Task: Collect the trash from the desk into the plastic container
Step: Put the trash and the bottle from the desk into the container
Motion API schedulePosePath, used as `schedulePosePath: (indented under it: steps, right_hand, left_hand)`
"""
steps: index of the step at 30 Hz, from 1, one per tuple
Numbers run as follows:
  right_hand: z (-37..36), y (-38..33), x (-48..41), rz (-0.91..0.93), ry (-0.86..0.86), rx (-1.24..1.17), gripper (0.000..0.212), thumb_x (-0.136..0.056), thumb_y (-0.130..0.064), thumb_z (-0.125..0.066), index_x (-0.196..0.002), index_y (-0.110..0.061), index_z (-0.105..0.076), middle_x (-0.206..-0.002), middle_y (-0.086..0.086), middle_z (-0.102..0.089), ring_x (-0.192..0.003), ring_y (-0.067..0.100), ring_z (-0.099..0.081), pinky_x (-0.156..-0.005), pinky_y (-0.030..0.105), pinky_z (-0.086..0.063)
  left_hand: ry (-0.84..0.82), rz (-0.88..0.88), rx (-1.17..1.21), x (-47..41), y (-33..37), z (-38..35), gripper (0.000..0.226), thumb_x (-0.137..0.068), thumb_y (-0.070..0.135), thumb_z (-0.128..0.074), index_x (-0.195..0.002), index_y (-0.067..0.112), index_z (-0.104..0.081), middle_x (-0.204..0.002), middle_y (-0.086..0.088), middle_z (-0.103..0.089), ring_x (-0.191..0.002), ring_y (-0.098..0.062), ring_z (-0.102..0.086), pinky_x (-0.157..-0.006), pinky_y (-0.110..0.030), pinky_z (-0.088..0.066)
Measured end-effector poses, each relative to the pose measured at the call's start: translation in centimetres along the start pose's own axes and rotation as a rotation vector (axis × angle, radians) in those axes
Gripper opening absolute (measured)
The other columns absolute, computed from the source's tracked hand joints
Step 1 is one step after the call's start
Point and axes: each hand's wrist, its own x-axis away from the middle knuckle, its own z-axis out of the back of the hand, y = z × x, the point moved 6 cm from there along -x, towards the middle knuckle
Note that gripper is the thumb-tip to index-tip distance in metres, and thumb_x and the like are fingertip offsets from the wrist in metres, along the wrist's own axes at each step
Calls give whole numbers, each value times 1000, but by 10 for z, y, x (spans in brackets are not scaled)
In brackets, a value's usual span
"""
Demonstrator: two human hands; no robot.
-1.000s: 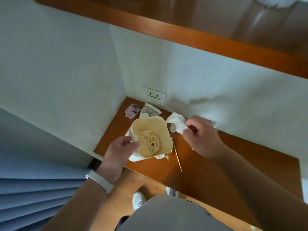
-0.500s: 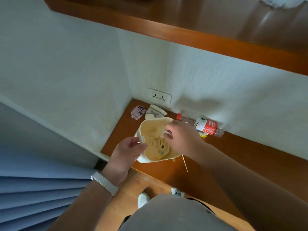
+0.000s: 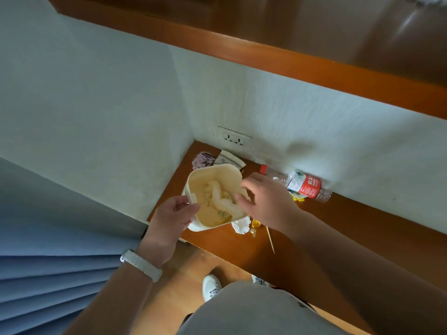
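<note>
Head view only.

- **Left hand** (image 3: 171, 216): thumb and curled fingers pinch the near rim of the cream plastic container (image 3: 219, 168). My reading is that this grip steadies the tub so it does not slide on the brown wooden desk (image 3: 362, 228) while the other hand loads it.
- **Right hand** (image 3: 268, 201): it sits across the tub's mouth from that grip, with the fingers loose and spread and nothing seen in them. The fingertips hang at the crumpled white tissue (image 3: 216, 198) lying inside. I cannot tell whether they touch it.
- **Container:** it stands in the desk's corner with its mouth up toward the camera. The long axis of the opening runs from the grip away toward the wall.
- **Far side of the tub from the grip:** a pink printed packet (image 3: 202, 159) and a white paper packet (image 3: 229, 162) lie against the wall.
- **Beyond the right hand:** a clear plastic bottle with red cap and red label (image 3: 298, 184) lies on its side. Its long axis runs along the wall and the cap points toward the tub.
- **Just right of the grip, at the tub's foot:**
  - a white crinkled wrapper (image 3: 240, 226);
  - a yellow sweet wrapper (image 3: 255, 223);
  - a thin wooden skewer (image 3: 270, 240), lying flat with its axis running from the desk's front edge toward the wall.

Several pieces are not yet collected. The bottle looks like the awkward fit.
</note>
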Motion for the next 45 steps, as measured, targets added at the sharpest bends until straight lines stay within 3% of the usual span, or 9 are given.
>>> schedulePosePath:
  steps: [3, 8, 14, 22, 28, 30, 33, 37, 45]
  right_hand:
    - [0, 46, 6, -180, -9, -18, 28, -94, -39, -53, -108, -18, -66, -101, -5, -63, -77, 10, -58, -63, 29, -51]
    - [-33, 114, 13, -391, -233, 114, 37, -96, -32, -54, -130, -18, -58, -132, 0, -56, -92, 17, -65, -70, 25, -42]
    - [-71, 135, 3, -293, -336, 296, 34, -94, -25, -55, -127, -17, -55, -126, 5, -58, -94, 22, -68, -73, 34, -53]
    - [-95, 137, -2, -292, -408, 453, 25, -92, -21, -57, -116, -18, -59, -104, 1, -62, -81, 20, -66, -58, 29, -35]
    - [-105, 141, 9, -334, -484, 437, 24, -96, -23, -52, -119, -20, -56, -95, 0, -65, -75, 17, -67, -47, 24, -37]
    - [-102, 140, 12, -336, -459, 407, 23, -96, -24, -49, -117, -20, -57, -95, -1, -66, -76, 17, -66, -50, 25, -38]
    - [-88, 135, 14, -336, -371, 327, 23, -95, -24, -49, -115, -18, -60, -98, 1, -67, -81, 18, -67, -59, 28, -49]
    - [-59, 121, 13, -345, -207, 165, 19, -93, -22, -56, -109, -18, -65, -99, 2, -69, -78, 16, -65, -63, 27, -50]
    - [11, 39, 1, -185, 82, -94, 15, -90, -16, -66, -104, -12, -68, -88, -3, -68, -75, 9, -62, -67, 24, -54]
  left_hand:
    - [27, 10, 10, -4, 2, 3, 35, -92, 20, -73, -125, 11, -66, -118, -8, -73, -115, -28, -68, -104, -47, -55]
    - [34, 26, 34, -5, 4, 3, 36, -92, 19, -72, -125, 11, -66, -120, -10, -73, -117, -28, -67, -106, -47, -53]
    - [72, 46, 36, 2, 3, 1, 32, -93, 17, -71, -123, 8, -66, -117, -14, -73, -114, -29, -69, -102, -43, -56]
    - [98, 73, 43, 10, -1, 4, 29, -93, 15, -70, -120, 4, -66, -116, -24, -71, -110, -30, -70, -95, -35, -57]
    - [81, 81, 32, 14, -3, -2, 30, -94, 15, -68, -123, 4, -65, -112, -16, -73, -113, -31, -69, -86, -28, -56]
    - [76, 76, 31, 16, -1, -3, 28, -95, 14, -68, -121, 5, -65, -110, -16, -73, -110, -30, -70, -85, -28, -58]
    - [68, 87, 16, 19, -1, -4, 22, -97, 15, -66, -118, 9, -65, -98, -11, -71, -76, -18, -69, -93, -45, -56]
    - [42, 59, 10, 16, -4, -1, 27, -94, 18, -69, -120, 10, -66, -115, -11, -74, -113, -28, -69, -101, -39, -56]
    - [-19, 37, 1, 13, -6, -6, 23, -92, 19, -73, -114, 17, -68, -114, -9, -74, -113, -27, -68, -100, -41, -57]
